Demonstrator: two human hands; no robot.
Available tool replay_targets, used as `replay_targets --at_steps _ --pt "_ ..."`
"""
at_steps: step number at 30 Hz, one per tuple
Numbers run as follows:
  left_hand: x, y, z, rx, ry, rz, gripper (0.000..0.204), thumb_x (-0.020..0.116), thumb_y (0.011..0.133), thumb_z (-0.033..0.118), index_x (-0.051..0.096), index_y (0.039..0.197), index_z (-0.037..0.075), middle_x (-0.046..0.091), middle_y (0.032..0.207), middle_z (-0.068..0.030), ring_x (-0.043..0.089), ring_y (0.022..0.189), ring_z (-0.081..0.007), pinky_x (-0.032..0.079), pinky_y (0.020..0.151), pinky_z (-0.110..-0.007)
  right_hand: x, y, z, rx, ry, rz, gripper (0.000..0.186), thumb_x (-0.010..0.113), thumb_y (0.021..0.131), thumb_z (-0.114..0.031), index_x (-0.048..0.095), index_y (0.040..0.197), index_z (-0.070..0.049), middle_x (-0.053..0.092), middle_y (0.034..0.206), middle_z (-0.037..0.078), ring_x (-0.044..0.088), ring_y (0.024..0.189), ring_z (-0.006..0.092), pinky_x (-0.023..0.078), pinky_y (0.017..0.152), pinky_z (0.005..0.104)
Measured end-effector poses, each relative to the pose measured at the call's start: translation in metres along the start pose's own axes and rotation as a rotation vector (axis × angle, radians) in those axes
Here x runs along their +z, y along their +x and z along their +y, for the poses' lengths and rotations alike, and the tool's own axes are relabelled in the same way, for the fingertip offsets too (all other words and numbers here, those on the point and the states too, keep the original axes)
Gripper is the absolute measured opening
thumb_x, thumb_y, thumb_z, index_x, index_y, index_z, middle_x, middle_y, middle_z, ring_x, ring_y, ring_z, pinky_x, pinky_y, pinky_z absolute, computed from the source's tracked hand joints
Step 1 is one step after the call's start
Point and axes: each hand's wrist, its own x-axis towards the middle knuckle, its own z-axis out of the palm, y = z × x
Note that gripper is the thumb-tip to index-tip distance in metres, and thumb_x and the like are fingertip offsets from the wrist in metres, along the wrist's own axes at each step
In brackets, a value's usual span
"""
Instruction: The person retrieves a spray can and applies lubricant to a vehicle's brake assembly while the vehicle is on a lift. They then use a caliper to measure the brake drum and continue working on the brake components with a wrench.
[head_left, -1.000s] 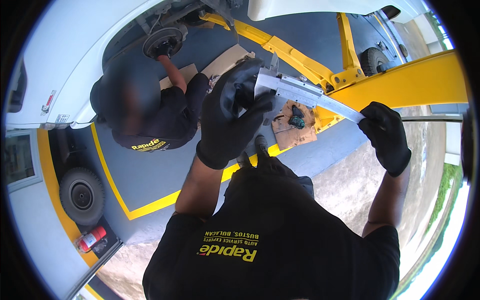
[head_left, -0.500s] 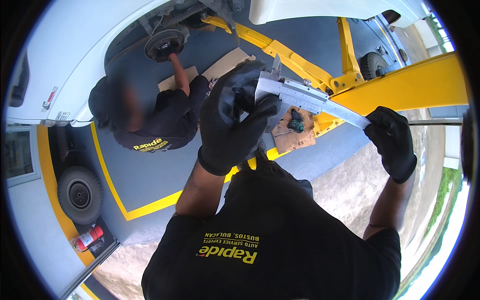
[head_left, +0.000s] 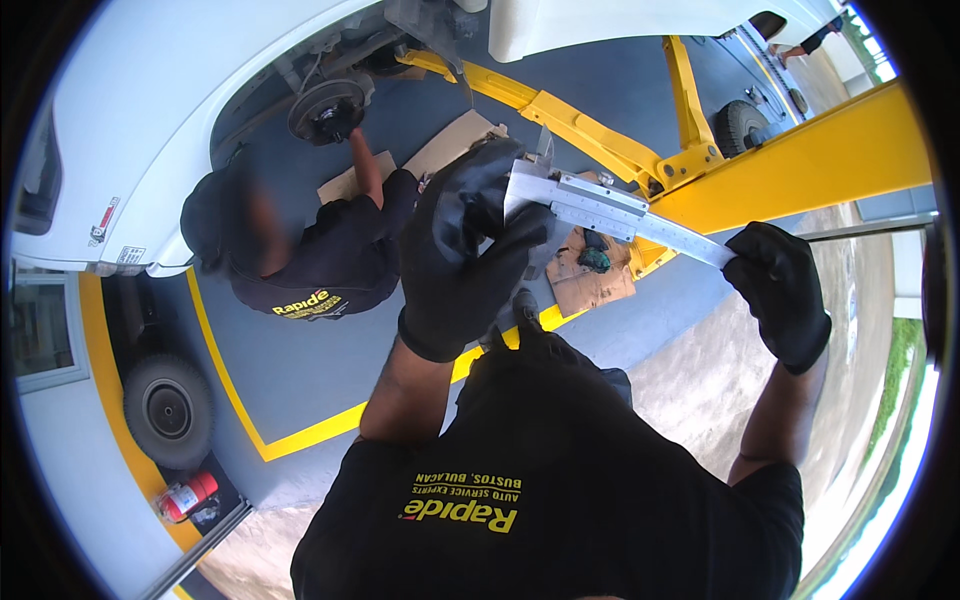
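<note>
Pinching silver metal caliper [head_left: 598, 209] mid-frame in black-gloved left hand [head_left: 462, 255] and black-gloved right hand [head_left: 780, 297], partly hiding stained brown cardboard [head_left: 597, 290] beyond!

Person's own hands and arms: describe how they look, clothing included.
The left hand and right hand wear black gloves that end at the wrist; the left glove shows glossy patches. The forearms are bare, with no watch or band visible, up to short black sleeves. The black shirt has yellow lettering.
</note>
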Motion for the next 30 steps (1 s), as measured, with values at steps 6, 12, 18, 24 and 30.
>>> replay_targets --at_steps 6,12,18,24,30 --pt "0.010 0.002 0.002 0.026 -0.007 -0.070 0.050 0.077 0.090 0.000 0.058 0.136 -0.002 0.067 0.126 -0.0167 0.072 0.108 -0.0201 0.061 0.081 -0.028 -0.005 -0.020 0.000 0.025 -0.051 0.009 0.013 0.069 0.088 0.005 0.067 0.101 0.008 0.066 0.088 0.019 0.065 0.072 0.0308 0.051 0.064 0.0364" --pt "0.032 0.004 0.006 -0.097 -0.200 -0.068 0.051 0.077 0.090 0.001 0.058 0.138 -0.001 0.068 0.125 -0.0153 0.071 0.104 -0.0171 0.060 0.081 -0.028 -0.010 -0.033 0.006 0.161 0.043 0.066 0.006 0.067 0.089 0.002 0.067 0.095 0.004 0.063 0.085 0.018 0.062 0.069 0.0296 0.048 0.062 0.0381" --pt "0.076 -0.004 -0.011 -0.223 -0.147 -0.280 0.056 0.080 0.089 0.006 0.055 0.139 0.000 0.072 0.107 -0.0097 0.067 0.080 -0.0090 0.055 0.068 -0.026 0.011 -0.095 0.065 0.368 0.149 0.173 0.009 0.060 0.094 -0.003 0.063 0.087 0.001 0.048 0.068 0.001 0.044 0.061 0.0078 0.038 0.055 0.0295" --pt "0.148 -0.088 -0.078 -0.487 0.124 -0.518 0.052 0.076 0.091 0.006 0.056 0.139 0.000 0.066 0.091 -0.0067 0.059 0.072 -0.0100 0.052 0.067 -0.029 0.069 -0.186 0.185 0.630 0.471 0.067 0.016 0.067 0.096 -0.010 0.064 0.082 -0.003 0.053 0.064 -0.005 0.045 0.056 0.0067 0.037 0.051 0.0282" --pt "0.289 -0.158 -0.128 -0.838 -0.073 -0.594 0.046 0.076 0.089 0.009 0.060 0.131 0.000 0.067 0.091 -0.0044 0.061 0.078 -0.0096 0.052 0.070 -0.029 0.029 -0.268 0.279 0.510 0.136 -0.059 0.020 0.066 0.098 -0.031 0.072 0.092 -0.012 0.071 0.080 0.008 0.068 0.071 0.0254 0.053 0.062 0.0404"
